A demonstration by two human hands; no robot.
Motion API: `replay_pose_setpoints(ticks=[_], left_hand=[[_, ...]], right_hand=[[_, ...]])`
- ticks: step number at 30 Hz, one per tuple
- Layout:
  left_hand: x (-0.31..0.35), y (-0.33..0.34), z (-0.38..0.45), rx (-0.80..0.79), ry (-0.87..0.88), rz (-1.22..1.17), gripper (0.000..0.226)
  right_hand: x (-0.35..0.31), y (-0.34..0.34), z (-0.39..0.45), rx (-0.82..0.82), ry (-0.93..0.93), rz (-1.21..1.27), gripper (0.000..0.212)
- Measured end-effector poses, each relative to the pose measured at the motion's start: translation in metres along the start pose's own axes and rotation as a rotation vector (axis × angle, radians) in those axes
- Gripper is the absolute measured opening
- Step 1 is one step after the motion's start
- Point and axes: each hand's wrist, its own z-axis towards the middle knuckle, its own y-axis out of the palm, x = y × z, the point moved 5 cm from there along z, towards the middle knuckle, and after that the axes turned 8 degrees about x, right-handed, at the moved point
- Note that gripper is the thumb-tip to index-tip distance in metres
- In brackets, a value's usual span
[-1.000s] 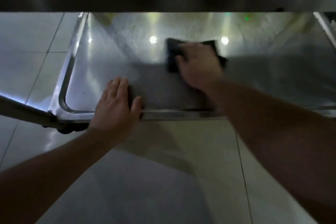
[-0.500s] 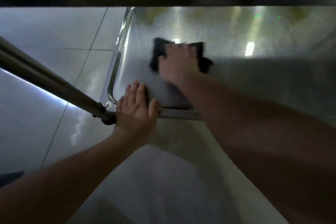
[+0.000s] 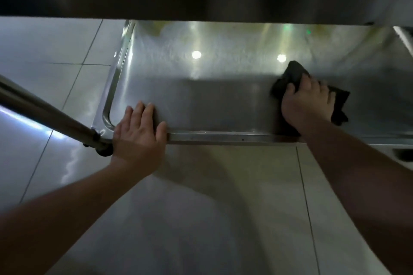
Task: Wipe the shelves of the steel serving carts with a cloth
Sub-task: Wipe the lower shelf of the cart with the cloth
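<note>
The right hand point(image 3: 307, 101) presses a dark cloth point(image 3: 295, 73) on the shelf point(image 3: 212, 96), fingers curled over it; the left hand point(image 3: 138, 131) rests flat on the shelf's front rim, fingers together.

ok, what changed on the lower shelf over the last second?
The right hand slid the dark cloth along the lower shelf, from near its left-centre to the right part, pressing it down throughout. The left hand stayed flat on the shelf's front rim by the left corner. The camera view shifted too.
</note>
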Motion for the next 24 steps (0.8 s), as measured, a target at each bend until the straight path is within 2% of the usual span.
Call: replay_pose_setpoints(ticks=[1,2,6,8,12,18,21,24], left_hand=[[0.001,0.001,0.001,0.002,0.004,0.017,0.065],[0.001,0.002,0.002,0.007,0.006,0.030,0.065],[0.000,0.003,0.004,0.004,-0.006,0.045,0.065],[0.000,0.003,0.004,-0.010,-0.003,0.055,0.067],[0.006,0.000,0.004,-0.023,0.011,0.098,0.067],[0.077,0.009,-0.001,-0.040,0.169,0.116,0.066],[0.124,0.018,-0.004,-0.036,0.297,0.061,0.064],[0.168,0.032,-0.013,-0.050,0.335,-0.001,0.070]], right_hand=[[-0.011,0.002,-0.009,-0.022,0.016,-0.001,0.064],[-0.030,0.005,-0.019,-0.038,-0.063,0.013,0.062],[-0.120,0.018,-0.103,-0.162,-0.806,0.101,0.062],[-0.134,0.018,-0.130,-0.262,-0.935,0.088,0.059],[-0.095,0.008,-0.111,-0.221,-0.920,0.088,0.059],[0.062,-0.017,-0.034,-0.229,-0.809,-0.038,0.066],[0.154,-0.033,0.015,-0.157,-0.582,-0.072,0.070],[0.223,-0.051,0.046,-0.110,-0.301,-0.098,0.065]])
